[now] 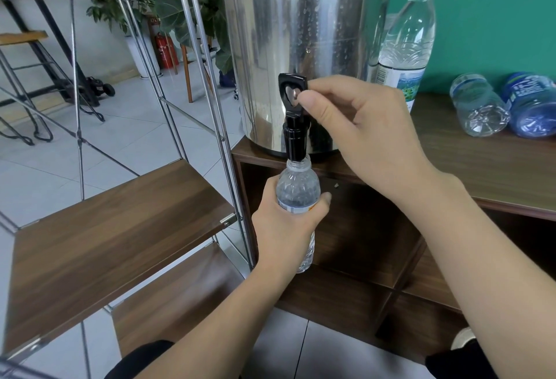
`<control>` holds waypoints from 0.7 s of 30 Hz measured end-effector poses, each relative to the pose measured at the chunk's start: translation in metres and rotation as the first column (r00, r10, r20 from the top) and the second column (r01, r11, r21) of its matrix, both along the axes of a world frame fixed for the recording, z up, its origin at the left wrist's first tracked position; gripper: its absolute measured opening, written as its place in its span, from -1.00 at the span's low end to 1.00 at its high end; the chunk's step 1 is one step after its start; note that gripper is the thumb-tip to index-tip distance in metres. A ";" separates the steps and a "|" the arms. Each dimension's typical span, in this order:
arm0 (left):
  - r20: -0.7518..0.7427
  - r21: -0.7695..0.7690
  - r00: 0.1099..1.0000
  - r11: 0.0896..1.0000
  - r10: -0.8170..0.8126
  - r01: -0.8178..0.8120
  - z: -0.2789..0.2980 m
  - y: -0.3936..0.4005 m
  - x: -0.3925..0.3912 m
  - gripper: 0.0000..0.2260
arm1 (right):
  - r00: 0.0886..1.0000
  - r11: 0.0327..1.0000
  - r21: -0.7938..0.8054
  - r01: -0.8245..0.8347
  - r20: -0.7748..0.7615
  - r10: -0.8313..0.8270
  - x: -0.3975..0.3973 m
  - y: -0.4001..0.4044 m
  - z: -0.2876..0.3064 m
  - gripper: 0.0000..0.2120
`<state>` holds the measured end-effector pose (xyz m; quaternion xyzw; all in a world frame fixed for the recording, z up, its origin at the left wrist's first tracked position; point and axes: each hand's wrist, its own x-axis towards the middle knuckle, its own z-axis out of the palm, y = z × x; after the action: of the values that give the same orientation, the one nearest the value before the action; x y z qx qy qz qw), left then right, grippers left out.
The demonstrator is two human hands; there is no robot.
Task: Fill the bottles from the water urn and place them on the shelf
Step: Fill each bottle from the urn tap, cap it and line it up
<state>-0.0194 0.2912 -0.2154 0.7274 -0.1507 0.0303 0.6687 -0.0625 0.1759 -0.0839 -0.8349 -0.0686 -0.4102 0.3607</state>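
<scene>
Low in the centre of the frame, the left hand [282, 222] has its grip wrapped round the upper body of a clear bottle [298, 195], fingers and thumb curled about it just under the shoulder. The bottle stands upright, uncapped, its mouth right beneath the black tap [296, 135]. To the right and a little higher, the right hand [370, 129] reaches in from the lower right; its grip pinches the tap's black lever [293, 89] between thumb and forefinger, the other fingers loosely curled. The tap juts from the foot of the steel urn [301, 32], which stands on the left end of a dark wooden tabletop [496, 168], its wall beaded with droplets. At the left of the frame, the wooden boards of a metal-framed shelf [105, 228] stand just beside the tabletop. Behind the urn, at upper right, a red-capped bottle [406, 47] stands upright against a green wall. Farther right, two capless-looking bottles lie on their sides: a clear one [478, 108] and a blue one [532, 105], touching.
</scene>
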 end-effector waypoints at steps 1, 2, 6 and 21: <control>0.002 0.002 1.000 1.000 -0.003 0.003 0.000 0.000 0.000 -0.56 | 1.000 0.999 0.036 -0.026 -0.006 0.027 -0.001 -0.003 -0.001 -0.81; 0.006 0.005 1.000 1.000 -0.004 0.004 -0.001 0.001 0.000 -0.56 | 0.999 0.997 0.063 -0.045 -0.012 0.045 -0.002 -0.006 -0.002 -0.85; 0.012 0.017 1.000 1.000 0.001 -0.002 0.001 0.002 0.000 -0.55 | 0.996 0.996 0.085 0.004 -0.090 0.003 -0.006 -0.025 -0.008 -0.84; -0.005 0.059 1.000 0.998 0.009 -0.009 -0.001 0.007 -0.007 -0.56 | 0.828 0.937 -0.289 0.197 -0.462 -0.317 -0.024 -0.087 -0.055 -0.50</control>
<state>-0.0261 0.2982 -0.2159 0.7476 -0.1463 0.0269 0.6473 -0.0865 0.0890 -0.1389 -0.9498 0.0943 -0.2134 0.2083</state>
